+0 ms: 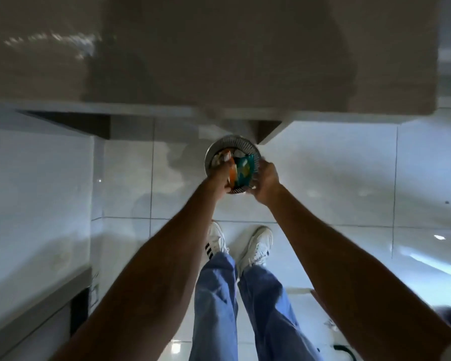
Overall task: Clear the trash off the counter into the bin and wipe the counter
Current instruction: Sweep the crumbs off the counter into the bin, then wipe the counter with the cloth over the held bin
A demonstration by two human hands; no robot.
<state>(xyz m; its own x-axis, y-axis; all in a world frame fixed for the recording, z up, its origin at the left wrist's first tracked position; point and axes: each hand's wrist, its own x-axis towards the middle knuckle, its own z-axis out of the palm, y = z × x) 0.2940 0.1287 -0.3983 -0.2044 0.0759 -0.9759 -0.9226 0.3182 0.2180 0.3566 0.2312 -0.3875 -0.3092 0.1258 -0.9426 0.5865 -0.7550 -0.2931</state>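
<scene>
A round metal-mesh bin (220,144) stands on the tiled floor below the counter's edge. A teal wrapper (243,170) sits at its mouth, with orange and white trash (225,156) beside it. My left hand (220,179) reaches into the bin's left side, fingers closed on the wrapper and the orange piece. My right hand (267,179) is at the bin's right rim by the teal wrapper; whether it grips it is unclear. The brown counter (219,53) fills the top of the view.
Glossy white floor tiles (336,178) spread around the bin. My legs in blue trousers and white shoes (255,246) stand just behind it. A grey cabinet (37,295) runs along the left. A dark object (344,351) lies on the floor at lower right.
</scene>
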